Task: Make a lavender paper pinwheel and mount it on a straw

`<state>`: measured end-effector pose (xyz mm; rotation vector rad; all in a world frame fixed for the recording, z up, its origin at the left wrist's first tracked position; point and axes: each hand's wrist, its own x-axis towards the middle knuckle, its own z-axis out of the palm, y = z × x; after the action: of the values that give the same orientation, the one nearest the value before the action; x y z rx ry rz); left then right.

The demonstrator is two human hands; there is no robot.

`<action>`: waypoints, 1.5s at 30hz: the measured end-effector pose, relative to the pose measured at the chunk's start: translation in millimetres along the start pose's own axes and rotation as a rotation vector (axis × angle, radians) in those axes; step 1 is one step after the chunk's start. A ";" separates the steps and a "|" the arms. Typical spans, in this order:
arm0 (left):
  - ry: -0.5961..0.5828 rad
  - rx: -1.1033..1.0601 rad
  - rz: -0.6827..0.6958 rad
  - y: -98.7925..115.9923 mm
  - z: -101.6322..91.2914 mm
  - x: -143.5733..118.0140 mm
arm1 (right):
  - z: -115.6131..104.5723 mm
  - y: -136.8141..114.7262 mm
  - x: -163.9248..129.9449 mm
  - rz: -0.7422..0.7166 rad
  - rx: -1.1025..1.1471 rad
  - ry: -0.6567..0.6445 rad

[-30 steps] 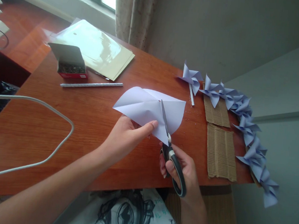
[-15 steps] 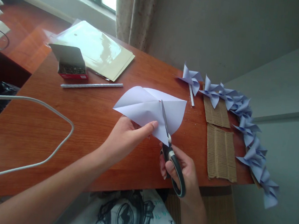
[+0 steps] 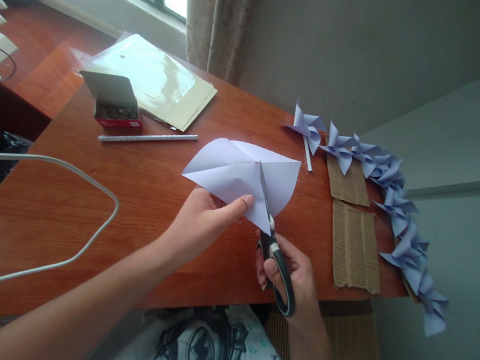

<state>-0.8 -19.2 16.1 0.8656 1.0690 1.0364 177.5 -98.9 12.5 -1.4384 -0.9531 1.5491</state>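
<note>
My left hand (image 3: pixel 202 221) pinches a creased pale lilac paper sheet (image 3: pixel 232 173) above the wooden table (image 3: pixel 144 205), thumb on top near the sheet's lower edge. My right hand (image 3: pixel 291 270) grips black-handled scissors (image 3: pixel 273 251). Their blades lie closed along a cut that runs from the sheet's near corner up toward its centre crease.
A row of several finished lilac paper pinwheels (image 3: pixel 395 200) lines the table's right edge beside two corrugated cardboard strips (image 3: pixel 355 242). A thin white stick (image 3: pixel 147 136), an open box of pins (image 3: pixel 115 106) and a clear folder of sheets (image 3: pixel 156 78) lie at the back left. A white cable (image 3: pixel 75 172) loops at the left.
Almost nothing has moved; both hands, the paper and the scissors keep the same pose, with only a slight shift of view.
</note>
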 end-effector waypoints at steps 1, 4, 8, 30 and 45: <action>0.004 0.001 0.000 0.0 0.0 0.0 | -1.0 1.3 0.5 0.000 0.001 -0.007; 0.010 0.009 0.005 -0.1 0.0 0.0 | -2.8 3.4 1.2 -0.002 0.007 -0.023; 0.004 0.008 0.009 -0.6 -0.5 0.3 | -0.3 -0.5 -0.1 0.013 0.007 -0.008; 0.107 -0.134 0.068 5.1 -12.2 6.0 | -31.3 19.8 -9.9 0.000 -0.050 -0.171; -0.251 -0.194 -0.096 -2.4 -17.8 6.2 | -42.3 3.6 40.3 -0.037 0.423 0.034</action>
<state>-16.5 -12.8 7.5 0.7564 0.7770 0.9073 218.1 -63.1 -9.7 -1.1352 -0.5810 1.5792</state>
